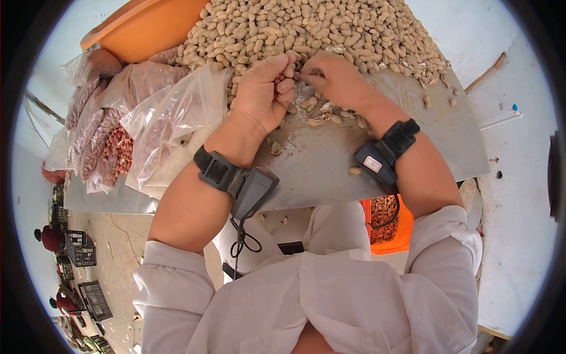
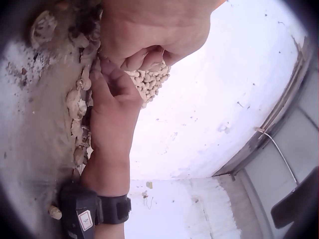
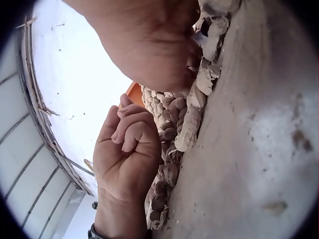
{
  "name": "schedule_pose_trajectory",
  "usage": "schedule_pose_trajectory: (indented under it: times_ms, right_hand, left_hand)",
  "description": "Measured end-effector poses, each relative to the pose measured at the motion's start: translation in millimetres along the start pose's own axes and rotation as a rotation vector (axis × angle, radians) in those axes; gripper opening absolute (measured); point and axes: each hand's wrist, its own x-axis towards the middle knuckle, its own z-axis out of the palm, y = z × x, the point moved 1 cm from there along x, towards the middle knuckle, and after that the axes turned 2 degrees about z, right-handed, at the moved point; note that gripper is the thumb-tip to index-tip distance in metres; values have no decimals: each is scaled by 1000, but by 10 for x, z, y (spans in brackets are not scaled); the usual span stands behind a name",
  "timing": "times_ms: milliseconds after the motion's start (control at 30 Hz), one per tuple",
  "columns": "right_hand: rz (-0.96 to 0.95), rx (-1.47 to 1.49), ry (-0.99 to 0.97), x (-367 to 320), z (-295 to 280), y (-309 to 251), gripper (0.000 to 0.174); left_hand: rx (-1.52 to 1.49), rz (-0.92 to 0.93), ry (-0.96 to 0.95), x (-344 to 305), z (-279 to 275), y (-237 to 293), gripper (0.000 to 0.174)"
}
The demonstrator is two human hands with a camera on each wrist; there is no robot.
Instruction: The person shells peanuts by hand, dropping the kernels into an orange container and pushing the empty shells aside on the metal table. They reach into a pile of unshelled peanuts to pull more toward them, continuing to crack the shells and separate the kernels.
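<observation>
Curled inward, the fingers of my left hand (image 1: 262,94) hold a few reddish shelled peanuts (image 1: 279,78) against the palm. From the right wrist view the same left hand (image 3: 128,154) shows bent fingers, its contents hidden. My right hand (image 1: 337,79) is close beside it at the near edge of the peanut pile (image 1: 306,29), blurred, with thumb and fingers bent toward each other. In the left wrist view the right hand's fingertips reach under the left hand (image 2: 154,30); I cannot tell whether they pinch anything. Broken peanut shells (image 1: 330,112) lie just below the right hand.
An orange basin (image 1: 147,29) stands at the back left. Clear plastic bags (image 1: 171,112), some filled with red peanuts (image 1: 118,150), lie on the metal tabletop (image 1: 318,171). Below the table's front edge is an orange container (image 1: 403,230) of reddish peanuts. Black crates (image 1: 80,248) stand on the floor.
</observation>
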Motion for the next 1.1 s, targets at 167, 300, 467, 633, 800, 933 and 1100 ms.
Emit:
schedule_pose_trajectory:
  times_ms: [167, 300, 467, 633, 800, 933, 1100]
  right_hand:
    - [125, 857, 92, -2, -193, -72, 14]
    - [73, 976, 77, -17, -187, -168, 14]
    - [51, 879, 46, -40, -220, -233, 18]
    - [10, 808, 76, -45, -224, -282, 18]
    - [-43, 723, 98, -48, -213, -253, 18]
    - [-68, 630, 108, -57, -223, -259, 19]
    - [-105, 576, 105, -83, -273, -350, 22]
  left_hand:
    - [207, 86, -5, -59, 77, -21, 18]
    - [243, 101, -73, -88, 104, -67, 21]
    - [242, 155, -64, -79, 95, -81, 20]
    - [259, 177, -45, -73, 103, -69, 19]
    - [260, 156, -61, -80, 103, -61, 19]
    - [277, 176, -87, -113, 135, -48, 18]
    - [301, 198, -134, -120, 95, -26, 12]
